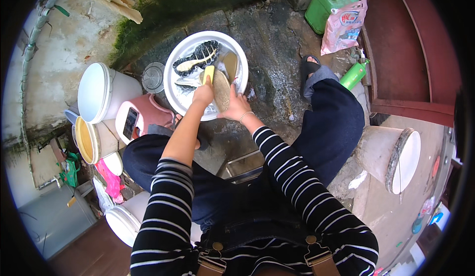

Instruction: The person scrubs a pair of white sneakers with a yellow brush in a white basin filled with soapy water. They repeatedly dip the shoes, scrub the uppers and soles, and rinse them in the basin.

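A white round basin (243, 53) of soapy water stands on the wet ground before me. Over it, my right hand (237, 105) grips a shoe (221, 90), its tan patterned sole turned up. My left hand (204, 93) holds a yellow block-shaped thing (209, 72) against that sole; whether it is a brush or soap I cannot tell. In the basin lies a sneaker (196, 58) showing its black and cream sole. Another shoe with a brown sole (231, 65) leans at the right rim. A whitish shoe (187, 81) is partly hidden at the left.
To the left are a pink plastic stool (148, 111) bearing a phone (130, 123), white buckets (118, 90) and a round lid-like disc (153, 77). At right stand a green jerrycan (323, 10), a printed pink bag (343, 27), a green pump bottle (352, 76) and a bucket (378, 150).
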A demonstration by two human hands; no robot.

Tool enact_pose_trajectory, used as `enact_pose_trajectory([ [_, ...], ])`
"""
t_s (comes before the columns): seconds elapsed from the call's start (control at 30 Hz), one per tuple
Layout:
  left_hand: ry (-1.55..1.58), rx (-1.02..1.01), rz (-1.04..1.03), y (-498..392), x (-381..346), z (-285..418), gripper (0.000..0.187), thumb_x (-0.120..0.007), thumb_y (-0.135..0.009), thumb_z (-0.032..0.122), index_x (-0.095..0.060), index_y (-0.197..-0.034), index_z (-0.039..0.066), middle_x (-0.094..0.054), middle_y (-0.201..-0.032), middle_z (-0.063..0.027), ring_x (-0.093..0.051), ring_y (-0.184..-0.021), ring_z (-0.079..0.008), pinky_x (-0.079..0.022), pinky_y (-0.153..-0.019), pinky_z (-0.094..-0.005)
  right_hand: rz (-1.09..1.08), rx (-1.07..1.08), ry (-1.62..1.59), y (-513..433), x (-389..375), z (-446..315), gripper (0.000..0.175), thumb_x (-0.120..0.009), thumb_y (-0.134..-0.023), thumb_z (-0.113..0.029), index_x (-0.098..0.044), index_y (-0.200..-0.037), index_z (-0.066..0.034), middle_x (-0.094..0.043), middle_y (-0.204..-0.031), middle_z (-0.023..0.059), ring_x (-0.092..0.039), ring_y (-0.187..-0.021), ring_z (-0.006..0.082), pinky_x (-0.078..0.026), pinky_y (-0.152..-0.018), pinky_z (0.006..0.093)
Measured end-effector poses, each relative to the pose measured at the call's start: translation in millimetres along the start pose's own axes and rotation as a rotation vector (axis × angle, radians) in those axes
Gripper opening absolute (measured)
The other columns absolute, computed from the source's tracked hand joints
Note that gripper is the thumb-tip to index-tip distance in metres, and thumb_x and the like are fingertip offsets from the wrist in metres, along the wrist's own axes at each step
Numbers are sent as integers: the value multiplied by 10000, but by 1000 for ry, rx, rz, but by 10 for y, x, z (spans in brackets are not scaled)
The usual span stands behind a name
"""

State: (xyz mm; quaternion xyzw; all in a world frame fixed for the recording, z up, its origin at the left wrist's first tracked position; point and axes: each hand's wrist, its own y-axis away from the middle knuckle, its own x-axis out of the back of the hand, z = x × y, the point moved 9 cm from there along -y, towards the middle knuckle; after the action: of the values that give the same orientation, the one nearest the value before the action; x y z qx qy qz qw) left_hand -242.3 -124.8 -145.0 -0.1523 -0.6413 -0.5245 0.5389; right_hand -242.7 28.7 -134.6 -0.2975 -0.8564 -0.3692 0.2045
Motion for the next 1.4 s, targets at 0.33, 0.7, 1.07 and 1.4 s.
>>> enact_pose_trajectory([
  [0.33,-29,44,-149,176,-259,-185,562,-386,-909,161,-196,-1436,119,-640,-828,-258,-644,-744,-398,-510,-679,-484,210,-136,16,-89,-71,-44,1052,-806,-563,-305,-214,-1388,-29,-444,-1213,109,-373,-1186,281,-412,-896,464],
  [0.7,62,18,-151,355,-195,-143,561,-367,-907,195,-184,-1435,147,-622,-711,-258,-621,-660,-430,-480,-637,-523,273,-71,64,-50,-92,-61,1046,-800,-550,-288,-221,-1382,-30,-450,-1177,113,-400,-1127,299,-404,-888,452],
  [1.07,30,-25,-130,292,-124,-168,571,-424,-907,208,-204,-1428,125,-614,-682,-258,-615,-624,-419,-486,-600,-503,416,93,69,40,-139,-13,995,-763,-567,-267,-253,-1384,-16,-442,-1216,151,-423,-1085,319,-368,-925,429],
  [1.4,-26,-70,-196,-145,-85,16,588,-391,-889,178,-197,-1442,140,-635,-943,-252,-645,-845,-364,-517,-742,-443,494,179,87,16,-130,-39,1001,-760,-569,-273,-238,-1373,16,-425,-1237,186,-402,-1122,347,-362,-940,438],
])
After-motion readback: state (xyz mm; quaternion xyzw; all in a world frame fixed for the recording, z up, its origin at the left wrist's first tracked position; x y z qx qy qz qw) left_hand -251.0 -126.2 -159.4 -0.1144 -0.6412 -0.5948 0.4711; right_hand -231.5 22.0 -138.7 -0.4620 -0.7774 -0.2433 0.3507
